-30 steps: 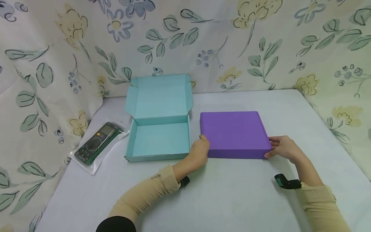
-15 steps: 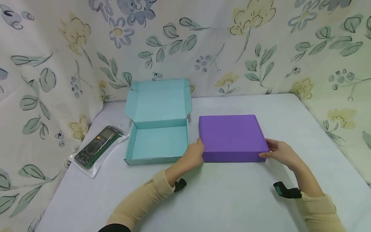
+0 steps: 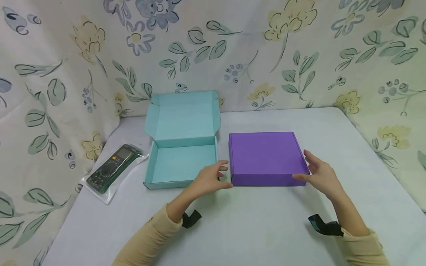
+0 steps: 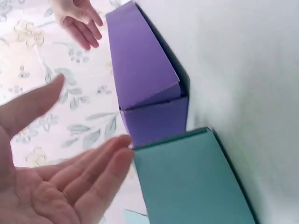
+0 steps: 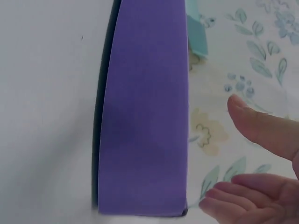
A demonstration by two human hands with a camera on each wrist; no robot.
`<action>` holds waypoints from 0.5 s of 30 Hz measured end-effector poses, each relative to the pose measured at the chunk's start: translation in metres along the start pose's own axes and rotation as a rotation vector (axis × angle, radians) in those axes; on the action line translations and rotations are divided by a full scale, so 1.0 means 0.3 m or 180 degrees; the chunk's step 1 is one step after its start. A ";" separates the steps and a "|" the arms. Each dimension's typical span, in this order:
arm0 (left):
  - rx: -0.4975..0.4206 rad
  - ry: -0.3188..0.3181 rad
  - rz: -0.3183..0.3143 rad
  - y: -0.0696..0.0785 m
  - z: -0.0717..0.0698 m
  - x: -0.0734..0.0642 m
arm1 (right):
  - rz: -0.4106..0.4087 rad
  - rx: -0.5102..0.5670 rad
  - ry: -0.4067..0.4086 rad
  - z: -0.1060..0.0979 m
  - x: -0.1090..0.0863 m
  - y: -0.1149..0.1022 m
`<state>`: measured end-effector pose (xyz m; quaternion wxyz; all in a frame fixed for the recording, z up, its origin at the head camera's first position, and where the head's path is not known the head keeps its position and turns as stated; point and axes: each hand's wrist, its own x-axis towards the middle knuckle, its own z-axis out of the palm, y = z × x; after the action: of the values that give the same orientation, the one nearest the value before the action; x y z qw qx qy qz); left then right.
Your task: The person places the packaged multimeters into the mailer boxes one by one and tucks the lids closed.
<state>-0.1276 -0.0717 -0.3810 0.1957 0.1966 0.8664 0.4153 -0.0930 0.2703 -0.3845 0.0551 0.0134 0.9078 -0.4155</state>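
Note:
A closed purple box lies flat on the table, beside a teal box whose lid stands raised and whose inside is bare. My left hand is over the teal box's front right corner, fingers spread and holding nothing; the left wrist view shows a gap between it and the purple box. At the purple box's front right corner is my right hand, thumb and fingers apart. In the right wrist view its fingers look clear of the box's side. A digital multimeter in a clear plastic bag lies left of the teal box.
The table has a white cover. A floral curtain hangs behind it and along both sides. Black straps or mounts sit at both wrists.
My left hand has let go of the purple box and drawn back leftward, its fingers spreading. The right hand has loosened from the corner. The purple box has stayed about where it was.

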 end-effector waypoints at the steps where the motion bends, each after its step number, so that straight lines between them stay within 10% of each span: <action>1: -0.0081 -0.0007 0.0046 -0.008 -0.007 -0.003 | -0.0045 0.0029 0.0016 0.007 0.000 -0.008; 15: -0.0991 0.0133 0.0409 -0.092 -0.092 -0.045 | -0.0786 0.1266 -0.0309 0.137 0.022 -0.088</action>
<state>-0.1351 -0.1121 -0.3846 0.1788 0.2102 0.7811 0.5601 -0.0978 0.2218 -0.3922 0.0438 -0.1072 0.7991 -0.5899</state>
